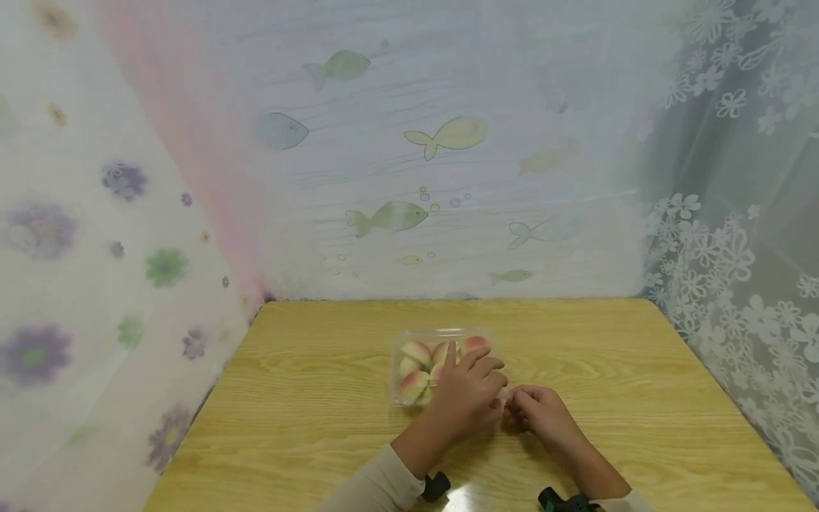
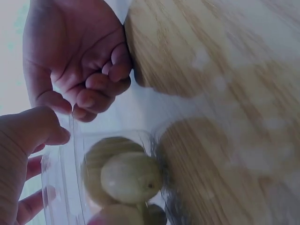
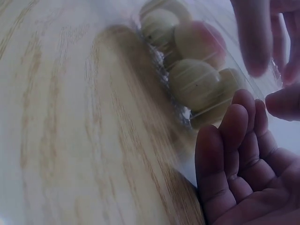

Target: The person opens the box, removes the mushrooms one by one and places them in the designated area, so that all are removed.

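At the near side of the wooden table (image 1: 288, 412), pale sleeves (image 1: 374, 480) with black gadgets (image 1: 437, 487) by the wrists. Just beyond, a right hand (image 1: 544, 419) with curled fingers, thumb and forefinger almost meeting, apparently pinching the thin edge of a clear plastic box (image 1: 441, 332) at its near right corner; impossible to tell how much plastic between the tips. Beside it, a left hand (image 1: 463, 395) spread fairly wide over the top, forefinger straight, other fingers slightly bent, thumb at the edge near the right fingertips. Possible trouble from here: split plastic, from too hard a tug at the corner; a skid or tip on the tabletop, from too light a left hand; bruised fruit, from too heavy a press on flimsy plastic. As for position, box partly under the left fingers, near right corner at the right fingertips, most of it farther off and to the left of the right hand. Inside, pink-and-cream peaches (image 1: 414, 384), some partly hidden by the left hand. Farther back, a hanging cloth (image 1: 448, 135) with printed fish, flanked by flowered cloth (image 1: 64, 291) on the left and white lacy cloth (image 1: 736, 355) on the right.
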A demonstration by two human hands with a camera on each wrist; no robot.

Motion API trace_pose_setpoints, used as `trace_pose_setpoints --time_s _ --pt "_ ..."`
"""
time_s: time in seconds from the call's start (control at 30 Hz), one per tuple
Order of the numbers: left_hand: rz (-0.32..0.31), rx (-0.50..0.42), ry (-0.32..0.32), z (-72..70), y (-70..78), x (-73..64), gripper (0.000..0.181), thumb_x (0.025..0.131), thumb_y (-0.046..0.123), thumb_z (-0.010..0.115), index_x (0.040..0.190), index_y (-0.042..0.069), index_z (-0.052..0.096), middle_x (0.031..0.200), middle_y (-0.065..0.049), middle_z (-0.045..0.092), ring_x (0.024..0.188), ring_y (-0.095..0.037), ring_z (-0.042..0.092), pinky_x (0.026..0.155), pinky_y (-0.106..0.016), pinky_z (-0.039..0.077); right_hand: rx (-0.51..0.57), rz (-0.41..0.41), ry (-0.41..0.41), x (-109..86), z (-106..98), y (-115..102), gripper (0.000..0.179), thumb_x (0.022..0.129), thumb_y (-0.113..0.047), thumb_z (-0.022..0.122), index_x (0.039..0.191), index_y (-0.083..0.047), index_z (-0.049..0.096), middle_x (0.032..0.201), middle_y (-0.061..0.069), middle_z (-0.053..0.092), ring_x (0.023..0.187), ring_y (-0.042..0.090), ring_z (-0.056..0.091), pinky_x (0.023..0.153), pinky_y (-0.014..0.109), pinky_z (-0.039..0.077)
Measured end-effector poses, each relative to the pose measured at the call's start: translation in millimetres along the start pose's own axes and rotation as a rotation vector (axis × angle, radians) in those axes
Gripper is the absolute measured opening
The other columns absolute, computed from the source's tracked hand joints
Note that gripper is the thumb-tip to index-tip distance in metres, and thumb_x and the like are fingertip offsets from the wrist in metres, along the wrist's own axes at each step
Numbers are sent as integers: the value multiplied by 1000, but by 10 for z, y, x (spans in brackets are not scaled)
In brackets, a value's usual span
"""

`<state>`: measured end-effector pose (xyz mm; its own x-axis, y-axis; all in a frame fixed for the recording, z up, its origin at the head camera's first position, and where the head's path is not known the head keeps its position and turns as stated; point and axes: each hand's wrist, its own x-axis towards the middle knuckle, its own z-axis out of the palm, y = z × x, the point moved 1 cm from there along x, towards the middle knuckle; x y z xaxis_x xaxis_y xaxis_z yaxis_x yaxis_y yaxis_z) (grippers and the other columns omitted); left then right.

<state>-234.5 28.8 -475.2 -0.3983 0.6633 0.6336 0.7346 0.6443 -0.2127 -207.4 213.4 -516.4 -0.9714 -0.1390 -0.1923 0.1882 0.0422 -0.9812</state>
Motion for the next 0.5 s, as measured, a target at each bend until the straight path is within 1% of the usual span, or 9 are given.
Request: trace_pose_setpoints --time_s 0.07,0.17,0.2,0.33,0.43,0.5 --pt "-2 15 -7 -17 -28 -31 14 82 22 73 95 28 75 121 8 72 126 -23 64 101 -69 49 3 4 3 6 2 6 23 101 -10 50 91 4 66 80 4 69 75 17 67 71 32 60" --pt "-7 25 -24 -51 -76 -94 18 83 24 73 100 28 73 123 8 70 126 -24 64 103 -69 47 -3 6 9 16 3 16 23 101 -11 50 89 2 66 79 4 69 75 16 66 71 32 60" --pt "-12 26 -31 -68 -94 -117 20 83 26 75 102 29 73 124 7 70 126 -24 64 103 -69 47 -6 5 10 18 3 18 23 101 -11 50 89 2 66 79 3 69 75 16 66 71 32 60" --pt "-33 15 -55 -135 -168 -213 37 76 30 84 111 28 71 124 7 68 126 -26 64 105 -67 46 -11 1 -8 16 2 18 23 101 -12 51 88 0 66 79 2 69 75 17 66 72 32 60" --pt "-48 3 -60 -181 -223 -268 46 73 28 87 115 27 70 123 6 68 126 -27 64 104 -66 48 -11 4 -22 13 -5 15 23 101 -12 52 88 -1 66 79 2 69 75 17 66 73 33 60" --pt "-57 -8 -57 -210 -262 -301 48 73 26 87 117 25 69 124 5 68 128 -27 63 102 -66 50 -11 5 -28 11 -12 13 22 102 -12 53 89 0 67 80 2 69 76 17 66 73 33 60"
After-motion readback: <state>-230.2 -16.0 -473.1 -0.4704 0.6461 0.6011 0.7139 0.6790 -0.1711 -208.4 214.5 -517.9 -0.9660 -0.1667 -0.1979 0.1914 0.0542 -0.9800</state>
